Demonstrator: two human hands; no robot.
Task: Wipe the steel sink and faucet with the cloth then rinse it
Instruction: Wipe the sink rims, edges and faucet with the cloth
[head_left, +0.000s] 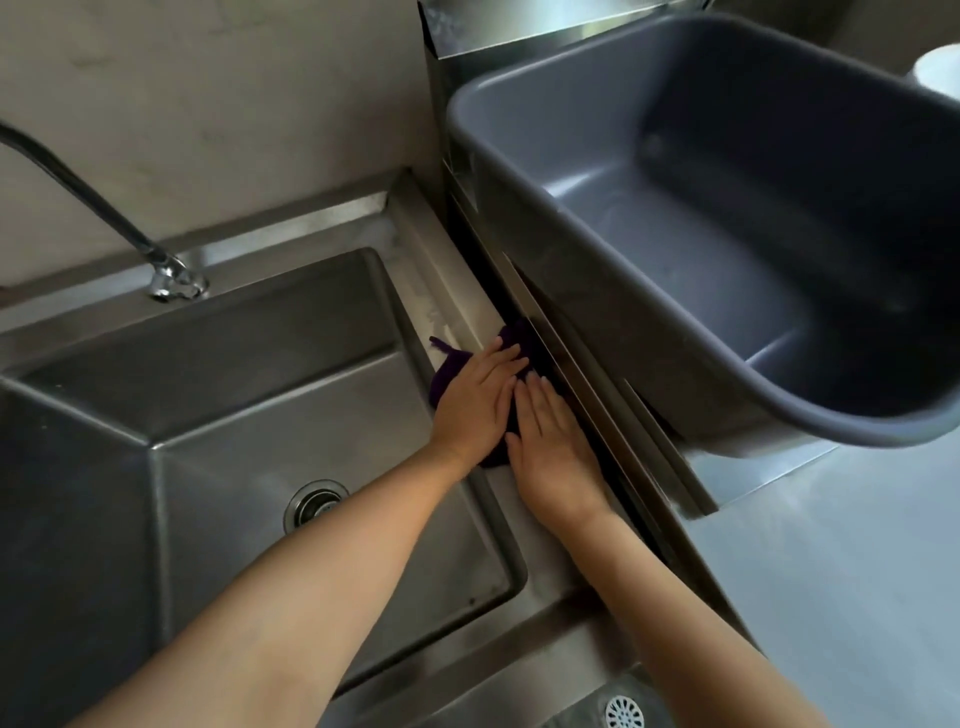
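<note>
**Both palms flat on cloth, wiping sink's right rim**

Left grip (478, 400): bare hand, fingers straight and together, palm down on the purple cloth (445, 375). Nothing curled or pinched, it just presses. Right grip (551, 449): same, flat and spread out, lying just beside the left one with its far half on the cloth. Its near half looks to be on bare steel.

The cloth is bunched under both palms on the right rim (441, 283) of the sink (249, 395), butted against the steel side panel (582, 395) of the higher bench (841, 582). One corner pokes out on the far-left side.

Step in hand, as I judge it: wiping the rim strip.
- Keep the pressure even through both palms.
- Run strokes along the rim, near to far, not across it.
- Push the cloth edge into the dark seam by the panel, where grime likely sits.
- Keep fingertips out of that gap; the panel edge may be sharp.
- Spread the cloth flatter, since bunched it covers little.

The faucet (83, 195) at far left, the basin walls and the drain (315, 505) are well apart from the cloth. A grey plastic tub (519, 156) sits on the bench at far right, and a floor drain (625, 713) shows at the near edge.
</note>
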